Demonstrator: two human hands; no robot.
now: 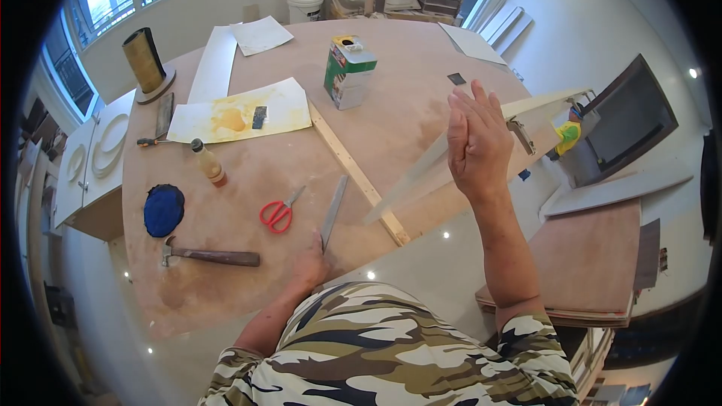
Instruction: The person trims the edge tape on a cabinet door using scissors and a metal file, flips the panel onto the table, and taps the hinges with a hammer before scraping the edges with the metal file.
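1. Evidently gripping a flat metal blade (335,204) near its base with the left hand (307,263), at the near side of the table (203,301), pointing it far, probably for steadiness.
2. Holding up the right hand (480,152), well apart from the left, unclenched, with fingers together, over the pale strip (421,173); cannot tell whether touching it.
3. Lying under the strip's near end, seemingly as support: wooden batten (347,159). Farther right, perhaps for securing: metal clamp (519,135).
4. Set left, likely for easy reach: red scissors (288,205), hammer (214,256), bottle (210,165).
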